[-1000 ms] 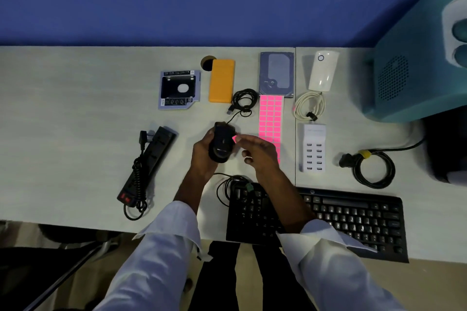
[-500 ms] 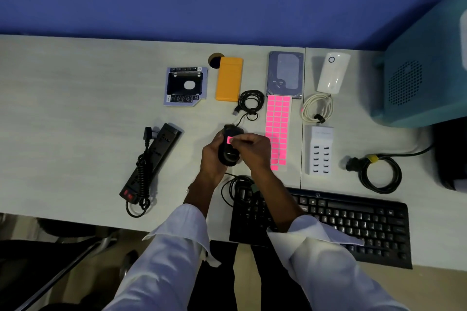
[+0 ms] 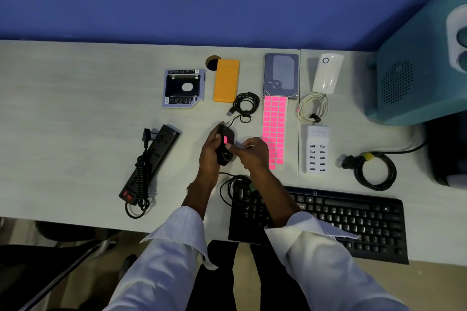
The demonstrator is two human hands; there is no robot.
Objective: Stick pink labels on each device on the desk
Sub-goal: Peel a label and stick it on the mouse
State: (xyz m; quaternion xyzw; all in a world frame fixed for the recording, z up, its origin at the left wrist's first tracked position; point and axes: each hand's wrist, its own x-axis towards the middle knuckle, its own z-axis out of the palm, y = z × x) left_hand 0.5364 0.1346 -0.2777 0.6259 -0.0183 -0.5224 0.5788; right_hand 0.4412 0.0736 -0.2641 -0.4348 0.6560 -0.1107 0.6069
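My left hand (image 3: 209, 153) grips a black mouse (image 3: 229, 132) just above the desk (image 3: 75, 121), held from its left side. A pink label (image 3: 225, 139) sits on the mouse's top. The fingertips of my right hand (image 3: 252, 154) touch the mouse just below and to the right of that label. The pink label sheet (image 3: 274, 121) lies right of my hands, its near end partly behind my right hand. The mouse's cable (image 3: 246, 105) is coiled beyond it.
On the desk lie a black power strip (image 3: 151, 161), a drive caddy (image 3: 183, 88), an orange case (image 3: 225, 81), a hard drive (image 3: 281, 74), a white device (image 3: 327, 73), a white cable (image 3: 313, 108), a USB charger (image 3: 317, 149) and a keyboard (image 3: 341, 219). A teal machine (image 3: 424, 70) stands far right.
My right hand brought a pink label from beside the mouse onto its top, then slid its fingers down off the label, which now shows on the mouse.
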